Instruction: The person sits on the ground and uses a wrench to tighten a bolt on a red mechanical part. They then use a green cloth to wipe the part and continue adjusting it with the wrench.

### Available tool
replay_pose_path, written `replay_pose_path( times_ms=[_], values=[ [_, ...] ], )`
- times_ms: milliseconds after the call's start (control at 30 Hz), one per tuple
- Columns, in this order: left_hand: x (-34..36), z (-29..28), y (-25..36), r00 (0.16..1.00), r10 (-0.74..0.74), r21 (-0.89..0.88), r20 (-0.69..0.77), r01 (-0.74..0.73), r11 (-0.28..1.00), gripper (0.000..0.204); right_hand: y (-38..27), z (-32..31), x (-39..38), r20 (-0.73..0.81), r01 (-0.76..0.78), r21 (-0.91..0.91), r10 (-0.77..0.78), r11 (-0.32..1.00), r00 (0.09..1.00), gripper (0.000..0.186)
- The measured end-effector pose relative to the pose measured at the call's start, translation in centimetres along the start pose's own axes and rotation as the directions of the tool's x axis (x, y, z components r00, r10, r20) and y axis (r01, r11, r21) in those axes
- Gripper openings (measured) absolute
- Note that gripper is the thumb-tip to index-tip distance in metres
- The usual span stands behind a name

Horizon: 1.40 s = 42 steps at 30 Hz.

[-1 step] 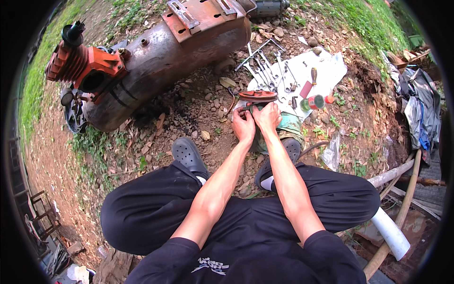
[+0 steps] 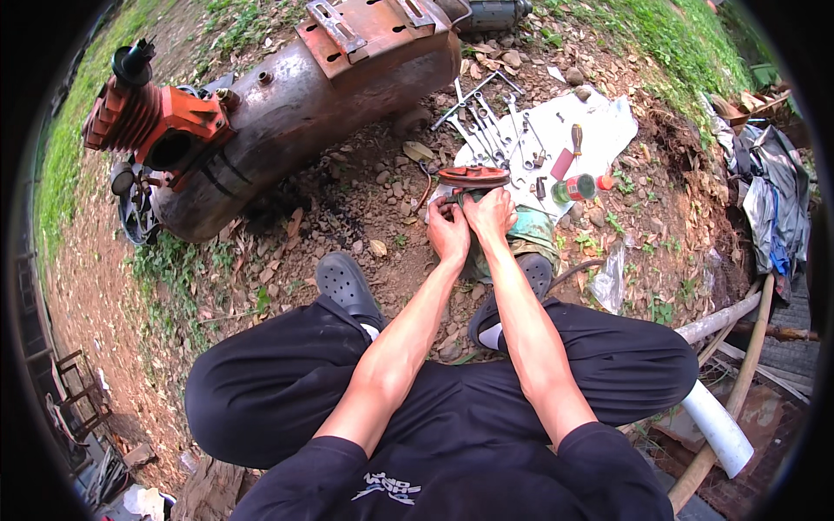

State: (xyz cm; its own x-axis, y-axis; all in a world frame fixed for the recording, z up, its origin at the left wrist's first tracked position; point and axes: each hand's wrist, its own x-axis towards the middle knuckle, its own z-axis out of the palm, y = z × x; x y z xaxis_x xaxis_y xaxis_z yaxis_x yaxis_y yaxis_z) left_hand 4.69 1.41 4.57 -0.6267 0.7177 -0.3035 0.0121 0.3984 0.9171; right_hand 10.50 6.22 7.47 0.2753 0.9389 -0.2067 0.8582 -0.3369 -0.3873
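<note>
A red round metal part like a pulley wheel [image 2: 473,174], with dark metal beneath it, is between my feet. My left hand [image 2: 447,227] grips its dark lower part from the left, fingers curled. My right hand [image 2: 488,215] is closed on the same part from the right. A green-and-teal sack-like cloth [image 2: 534,226] lies under my hands. Just beyond, a white sheet [image 2: 608,130] holds several wrenches [image 2: 486,130], a screwdriver [image 2: 576,141], small fittings, a green glass bottle [image 2: 573,189] and a small red-topped container [image 2: 604,182].
A rusty compressor tank [image 2: 287,113] with a red cylinder head [image 2: 195,117] lies at the upper left on dirt, stones and grass. Crumpled tarps [image 2: 764,200], poles [image 2: 730,321] and a white pipe [image 2: 717,430] are at the right; metal scrap [image 2: 78,391] sits at lower left.
</note>
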Motion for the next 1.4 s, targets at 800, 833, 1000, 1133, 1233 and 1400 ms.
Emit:
replay_pose_path(
  times_ms=[800, 833, 1000, 1133, 1233, 1400],
  values=[
    [-1.2, -0.8, 2.0, 0.935, 0.193, 0.445, 0.298, -0.315, 0.838, 0.049, 4.2, 0.8, 4.9, 0.303, -0.161, 0.381, 0.042, 0.911, 0.952, 0.016],
    [-1.6, -0.2, 2.6, 0.921, 0.213, 0.452, 0.326, -0.350, 0.821, 0.050, 5.7, 1.4, 5.3, 0.230, -0.160, 0.498, 0.048, 0.852, 0.972, 0.021],
    [-1.6, 0.4, 3.4, 0.902, 0.186, 0.512, 0.389, -0.380, 0.771, 0.048, 6.8, 3.4, 3.1, -0.177, 0.164, 0.408, -0.098, 0.898, 0.979, 0.031],
    [-0.5, -0.4, 2.0, 0.902, 0.202, 0.448, 0.381, -0.371, 0.813, 0.047, 6.4, 3.1, 1.3, -0.091, 0.204, 0.502, -0.183, 0.841, 0.979, 0.037],
    [-0.4, -0.1, 1.4, 0.888, 0.224, 0.427, 0.402, -0.399, 0.811, 0.047, 6.8, 3.2, 1.3, -0.113, 0.219, 0.462, -0.188, 0.859, 0.976, 0.044],
    [-0.6, -0.5, 0.8, 0.885, 0.322, 0.284, 0.335, -0.421, 0.861, 0.037, 6.5, 1.8, 1.8, -0.093, 0.315, 0.465, -0.308, 0.827, 0.947, 0.033]
  ],
)
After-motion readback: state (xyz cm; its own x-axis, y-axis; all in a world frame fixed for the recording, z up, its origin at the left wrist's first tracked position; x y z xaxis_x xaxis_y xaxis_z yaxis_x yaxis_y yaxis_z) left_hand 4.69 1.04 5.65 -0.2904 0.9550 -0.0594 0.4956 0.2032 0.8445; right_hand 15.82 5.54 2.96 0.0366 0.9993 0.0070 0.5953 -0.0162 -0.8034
